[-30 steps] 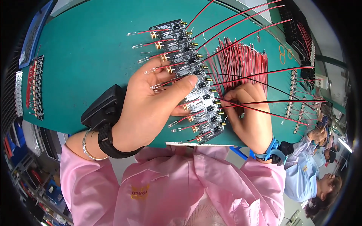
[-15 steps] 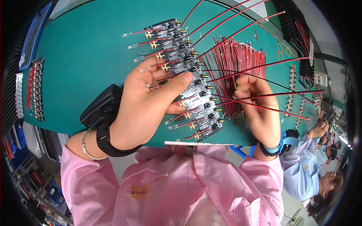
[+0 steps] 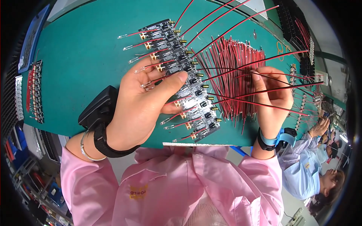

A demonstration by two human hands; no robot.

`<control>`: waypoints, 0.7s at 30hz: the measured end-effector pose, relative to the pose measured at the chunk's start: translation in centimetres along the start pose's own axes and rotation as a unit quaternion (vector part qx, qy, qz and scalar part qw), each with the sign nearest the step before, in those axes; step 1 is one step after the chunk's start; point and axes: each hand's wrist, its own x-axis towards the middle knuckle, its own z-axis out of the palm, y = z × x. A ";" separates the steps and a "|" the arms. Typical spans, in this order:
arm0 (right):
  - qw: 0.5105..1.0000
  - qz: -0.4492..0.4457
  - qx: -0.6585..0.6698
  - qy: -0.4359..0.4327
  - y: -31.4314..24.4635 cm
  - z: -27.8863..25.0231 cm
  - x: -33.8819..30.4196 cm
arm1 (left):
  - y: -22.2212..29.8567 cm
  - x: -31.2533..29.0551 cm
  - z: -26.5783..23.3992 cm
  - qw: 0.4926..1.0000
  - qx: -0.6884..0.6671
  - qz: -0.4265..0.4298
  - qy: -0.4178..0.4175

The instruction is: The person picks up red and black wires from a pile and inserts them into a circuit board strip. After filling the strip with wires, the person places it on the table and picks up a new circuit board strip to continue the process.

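Observation:
My left hand (image 3: 149, 100) grips a long panel of joined circuit boards (image 3: 184, 71), thumb on top and fingers beneath. Short red leads with small clear-tipped parts stick out along the panel's left side. From its right side, several long red-and-black wires (image 3: 226, 31) fan out. My right hand (image 3: 274, 94) is closed, thumb against forefinger, pinching a thin red-and-black wire (image 3: 245, 75) over the right side of a wire pile (image 3: 233, 56). Wires from the panel cross in front of this hand, and its curled fingers are partly hidden.
Finished-looking board strips with red leads (image 3: 36, 90) lie at the far left of the green mat (image 3: 86, 49). More board strips (image 3: 292, 83) lie at the right. Yellow rings (image 3: 279, 49) rest near the back right. A co-worker in light blue (image 3: 301, 177) sits to the right.
My right hand has moved right across the wire pile, with a wire now showing at its fingertips. The left hand and the panel have shifted slightly left.

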 end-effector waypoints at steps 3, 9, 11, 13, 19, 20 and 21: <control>0.997 -0.027 -0.068 -0.014 0.4 0.1 -0.1 | -0.1 0.1 -0.1 1.000 0.004 -0.004 -0.001; 0.986 -0.053 -0.144 -0.064 0.5 -0.3 0.0 | 0.1 0.0 0.1 1.000 -0.004 -0.006 0.007; 0.994 -0.010 -0.079 -0.069 -0.1 -0.5 -0.2 | 0.0 0.0 0.1 1.000 -0.003 -0.007 0.009; 0.993 0.076 0.054 -0.075 -0.8 -0.7 -0.4 | 0.0 0.1 0.1 1.000 -0.005 -0.005 0.010; 0.969 0.111 0.160 -0.155 -0.8 -1.3 -0.3 | -0.1 0.1 0.1 1.000 -0.006 0.000 0.016; 0.964 0.117 0.174 -0.163 -0.8 -1.4 -0.3 | -0.1 0.1 0.1 1.000 -0.007 -0.001 0.016; 0.959 0.123 0.189 -0.170 -0.8 -1.4 -0.3 | -0.1 0.1 0.0 1.000 -0.008 -0.002 0.015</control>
